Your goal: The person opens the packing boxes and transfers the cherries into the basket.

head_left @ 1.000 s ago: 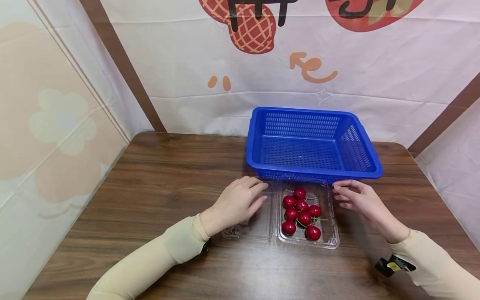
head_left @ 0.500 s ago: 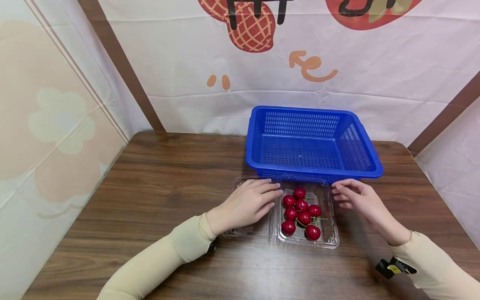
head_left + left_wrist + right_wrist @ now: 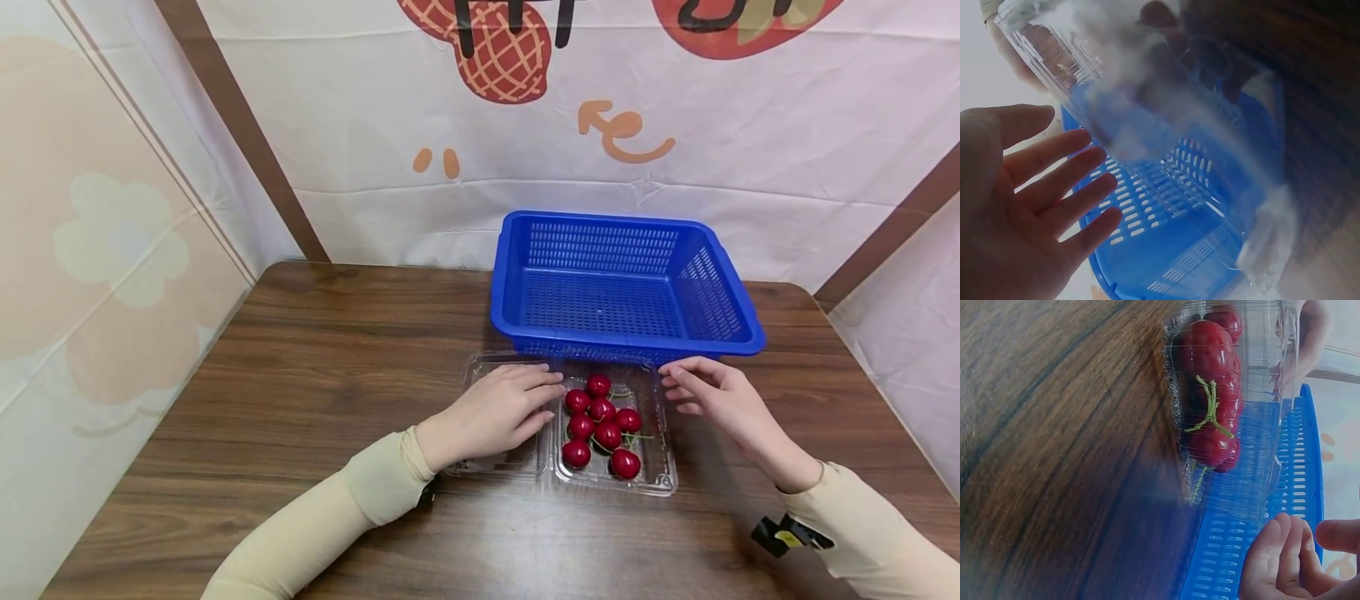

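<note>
A clear plastic clamshell box lies opened flat on the table. Its right half, the tray (image 3: 651, 477), bears several dark red cherries (image 3: 602, 410), some with green stems. The lid (image 3: 480, 463) is spread to the left, partly hidden by my left hand (image 3: 491, 415). That hand reaches over it with fingers extended and fingertips at the fold; in the left wrist view its fingers (image 3: 1066, 165) are spread and hold nothing. My right hand (image 3: 716, 400) is at the tray's far right corner. Its bent fingers (image 3: 1294, 550) stand apart from the thumb there, nothing between them.
A blue slotted plastic basket (image 3: 626, 343) stands right behind the box, its front rim close to the box's far edge. Brown wood-grain table (image 3: 345, 333) extends to the left and front. A printed cloth (image 3: 360, 108) hangs behind the table.
My left hand has moved right and a little back over the lid, its fingertips now at the fold. The right hand has hardly moved; box and cherries stay in place.
</note>
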Available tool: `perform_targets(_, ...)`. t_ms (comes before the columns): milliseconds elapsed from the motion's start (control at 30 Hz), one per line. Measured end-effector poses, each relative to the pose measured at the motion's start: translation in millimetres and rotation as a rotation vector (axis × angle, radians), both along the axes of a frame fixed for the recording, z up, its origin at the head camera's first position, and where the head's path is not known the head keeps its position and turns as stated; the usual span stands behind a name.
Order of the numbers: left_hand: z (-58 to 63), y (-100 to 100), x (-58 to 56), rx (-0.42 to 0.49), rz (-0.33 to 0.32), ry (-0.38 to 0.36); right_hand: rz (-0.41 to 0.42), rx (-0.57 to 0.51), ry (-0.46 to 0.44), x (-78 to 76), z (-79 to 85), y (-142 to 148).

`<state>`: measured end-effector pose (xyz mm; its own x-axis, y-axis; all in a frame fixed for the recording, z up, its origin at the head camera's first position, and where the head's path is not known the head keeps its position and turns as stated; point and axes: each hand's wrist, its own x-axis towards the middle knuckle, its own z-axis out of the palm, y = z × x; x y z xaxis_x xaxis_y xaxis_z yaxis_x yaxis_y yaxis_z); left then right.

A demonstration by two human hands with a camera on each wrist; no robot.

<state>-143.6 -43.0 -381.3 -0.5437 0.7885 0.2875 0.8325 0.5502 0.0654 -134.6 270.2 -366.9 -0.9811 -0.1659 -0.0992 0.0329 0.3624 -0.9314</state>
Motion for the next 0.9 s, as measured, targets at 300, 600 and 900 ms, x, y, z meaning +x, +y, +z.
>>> perform_targets(300, -0.2, 0, 0.5, -0.016, 0.008, -0.020, 0.025, 0.156, 0.127, 0.4, 2.8, -7)
perform_targets(600, 1.5, -1, 0.1, -0.035, 0.008, 0.006, 0.091, 0.250, 0.241, -2.4, 3.0, -18)
perform_targets(900, 0.8, -1, -1.8, -0.025, -0.003, 0.009, 0.231, 0.473, 0.437, -9.6, -0.3, -35)
